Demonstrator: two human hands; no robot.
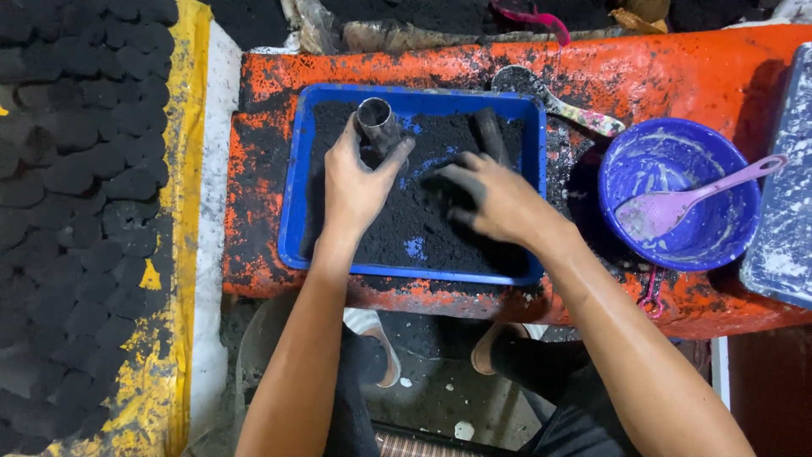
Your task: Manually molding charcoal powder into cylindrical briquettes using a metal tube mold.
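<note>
The left hand [355, 182] is gripping a short, open-topped grey metal tube [377, 127], its fingers [397, 156] wrapping around the lower part of the tube while the tube is standing nearly upright in the far left part of a shallow blue rectangular plastic tray [292, 203]. The tray is holding a bed of loose black powder [406, 228], lying directly beneath and beside the fingers. The right hand [495, 199] is resting palm-down on the powder just to the right of the tube, its soot-blackened fingers [452, 178] slightly spread and curling into the powder, pinching nothing that can be made out. The tray is sitting on an orange, soot-stained bench [677, 72]. To the right of the right hand's fingers, well apart, a round blue plastic bowl [677, 148] is holding a lilac plastic slotted spoon [689, 199]. Beyond the fingers, a powder-caked spoon [554, 101] is lying against the tray's far right corner. Far left of the left hand, rows of black round briquettes [85, 169] are lying on a yellow sheet [182, 169].
</note>
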